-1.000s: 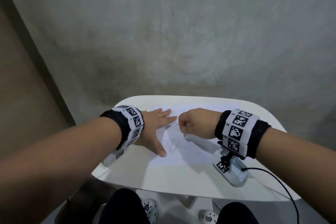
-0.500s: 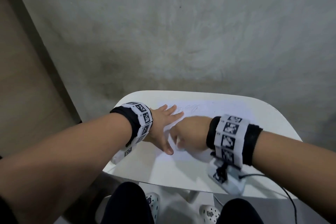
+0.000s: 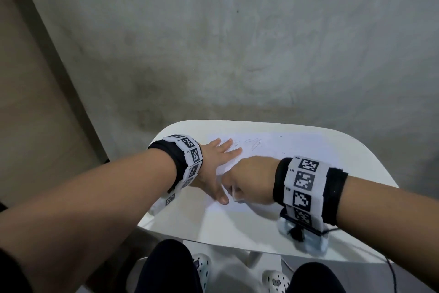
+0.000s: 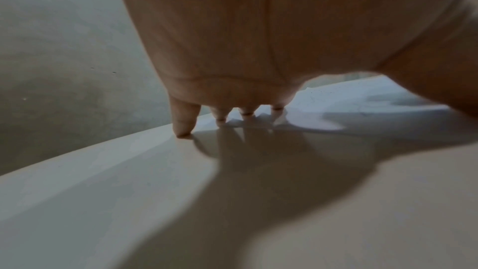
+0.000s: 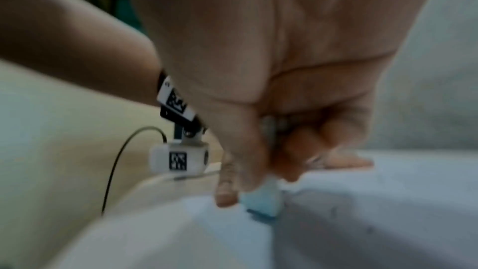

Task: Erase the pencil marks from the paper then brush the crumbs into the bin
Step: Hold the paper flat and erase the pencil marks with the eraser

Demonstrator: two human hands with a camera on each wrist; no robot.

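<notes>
A white sheet of paper [image 3: 285,150] with faint pencil marks [image 3: 251,144] lies on a small white table [image 3: 249,231]. My left hand [image 3: 218,164] presses flat on the paper's left part, fingers spread and straight [image 4: 183,118]. My right hand [image 3: 249,181] is curled, pinching a pale eraser [image 5: 264,201] whose end touches the paper [image 5: 362,212] near my left thumb. In the head view only a sliver of the eraser [image 3: 235,194] shows under the fist. No bin is in view.
The table stands against a grey concrete wall [image 3: 237,43]. A wrist camera block [image 3: 301,235] with its black cable [image 3: 392,266] rests near the table's front right. My knees and white clogs [image 3: 202,266] are below the front edge.
My right hand with the eraser has slid nearer and leftward across the paper, close to my left thumb. The left hand keeps pressing the sheet. The head view has shifted slightly.
</notes>
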